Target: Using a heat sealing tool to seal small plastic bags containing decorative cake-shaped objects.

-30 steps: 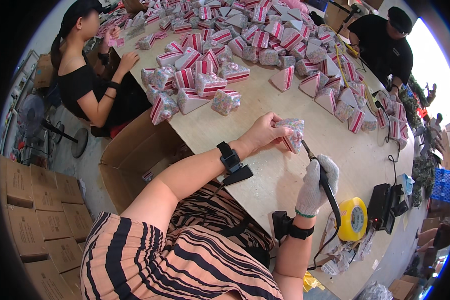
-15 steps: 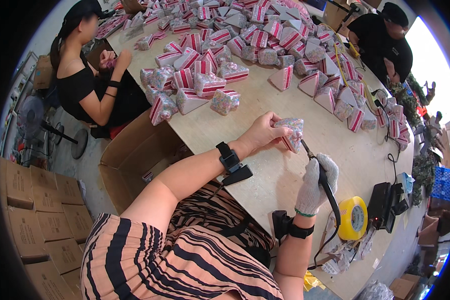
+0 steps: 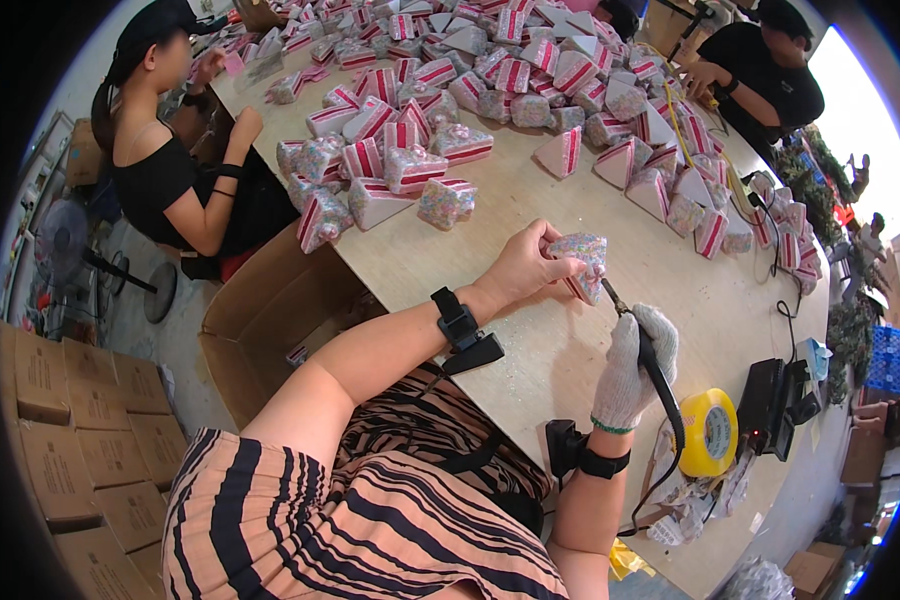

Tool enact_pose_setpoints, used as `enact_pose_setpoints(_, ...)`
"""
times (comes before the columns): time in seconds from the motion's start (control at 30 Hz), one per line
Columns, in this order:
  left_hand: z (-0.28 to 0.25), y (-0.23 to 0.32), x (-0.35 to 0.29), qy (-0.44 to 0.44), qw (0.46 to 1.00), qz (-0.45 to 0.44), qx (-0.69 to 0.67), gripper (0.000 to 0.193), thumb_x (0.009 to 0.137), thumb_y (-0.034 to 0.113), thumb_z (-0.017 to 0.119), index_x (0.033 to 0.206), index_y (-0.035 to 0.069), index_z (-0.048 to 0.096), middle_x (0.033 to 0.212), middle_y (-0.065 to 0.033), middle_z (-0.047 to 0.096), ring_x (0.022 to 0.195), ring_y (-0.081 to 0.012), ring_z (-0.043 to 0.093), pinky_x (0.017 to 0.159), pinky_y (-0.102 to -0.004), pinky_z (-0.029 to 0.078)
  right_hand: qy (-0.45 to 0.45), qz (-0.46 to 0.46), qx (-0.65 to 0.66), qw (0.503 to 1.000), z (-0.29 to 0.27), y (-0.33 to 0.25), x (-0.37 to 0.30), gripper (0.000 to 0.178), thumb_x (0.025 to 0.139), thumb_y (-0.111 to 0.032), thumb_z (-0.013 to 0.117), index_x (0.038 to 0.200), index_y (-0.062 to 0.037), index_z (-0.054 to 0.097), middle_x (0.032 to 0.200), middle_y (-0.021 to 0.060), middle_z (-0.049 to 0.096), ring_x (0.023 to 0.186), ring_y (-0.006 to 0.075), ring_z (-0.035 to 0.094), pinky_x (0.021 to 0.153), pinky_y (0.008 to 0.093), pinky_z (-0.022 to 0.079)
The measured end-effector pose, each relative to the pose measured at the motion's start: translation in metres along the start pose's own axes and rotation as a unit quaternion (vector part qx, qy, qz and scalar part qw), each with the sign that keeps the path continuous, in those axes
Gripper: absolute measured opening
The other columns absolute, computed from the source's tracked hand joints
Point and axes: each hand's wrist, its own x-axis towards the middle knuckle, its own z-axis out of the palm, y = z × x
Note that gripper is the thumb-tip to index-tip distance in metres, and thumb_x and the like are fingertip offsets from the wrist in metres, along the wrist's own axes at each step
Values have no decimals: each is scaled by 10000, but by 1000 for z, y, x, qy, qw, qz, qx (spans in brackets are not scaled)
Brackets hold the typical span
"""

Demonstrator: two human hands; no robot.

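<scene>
My left hand (image 3: 526, 266) pinches a toy cake slice (image 3: 584, 252) above the table, its sprinkle-covered face up and pink-striped side below. In a white knitted glove, my right hand (image 3: 628, 372) is closed round a soldering iron (image 3: 652, 362) with a black handle and cord. The iron's thin metal tip points at the near right edge of the slice; whether it touches cannot be made out. Ahead of my hands, several more cake slices (image 3: 415, 168) lie on the pale wooden table (image 3: 450, 275).
A big heap of cake slices (image 3: 520, 80) fills the far table. On the right are a yellow tape roll (image 3: 708, 432), a black box (image 3: 760, 400) and cords. An open carton (image 3: 260, 300) stands left, beside stacked boxes (image 3: 85, 440). Two co-workers sit at far left and far right.
My hands, the slice and the iron hold nearly the same place. The left co-worker has raised a hand toward the table; the right one's arm has moved up onto the table edge.
</scene>
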Motion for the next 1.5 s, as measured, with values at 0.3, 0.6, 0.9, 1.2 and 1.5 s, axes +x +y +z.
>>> enact_pose_setpoints(0.3, -1, 2, 0, -21, 998, 5, 64, 416, 788, 185, 749, 1040, -10, 481, 941, -75, 595, 795, -88, 569, 672, -233, 488, -4, 1, 11, 1000, 1, 0, 1, 142, 819, 15, 664, 951, 2, 612, 954, 83, 636, 869, 145, 585, 824, 292, 473)
enact_pose_setpoints(0.6, -58, 52, -5, -10, 989, -44, 139, 412, 804, 223, 716, 1098, -14, 551, 905, -86, 629, 801, -134, 612, 682, -283, 496, 53, 5, 99, 994, -5, -12, 4, 158, 831, 10, 589, 975, -40, 547, 807, 51, 549, 606, 86, 505, 530, 213, 411)
enact_pose_setpoints(0.9, -75, 99, 76, 53, 754, 224, 615, 442, 763, 390, 711, 985, 25, 594, 904, -174, 607, 844, -355, 631, 755, -434, 512, 72, 12, 77, 994, -2, -11, 7, 177, 843, -27, 619, 926, -72, 469, 743, 30, 510, 547, 61, 476, 468, 190, 384)
enact_pose_setpoints(1.2, -32, 39, 189, -55, 849, 53, 523, 583, 762, 172, 632, 1313, 87, 465, 1117, -190, 647, 1051, -349, 619, 881, -465, 494, 103, 9, 82, 991, -1, -5, 11, 145, 887, -91, 617, 990, -52, 522, 692, 68, 575, 503, 87, 494, 438, 186, 380)
enact_pose_setpoints(1.5, -54, 46, 173, 0, 930, -40, 366, 425, 802, 33, 531, 1220, 110, 517, 992, -176, 658, 817, -288, 685, 665, -427, 564, 66, -12, 139, 988, -1, -3, 13, 233, 888, -72, 610, 1098, -22, 522, 822, 104, 591, 589, 124, 569, 482, 202, 447)
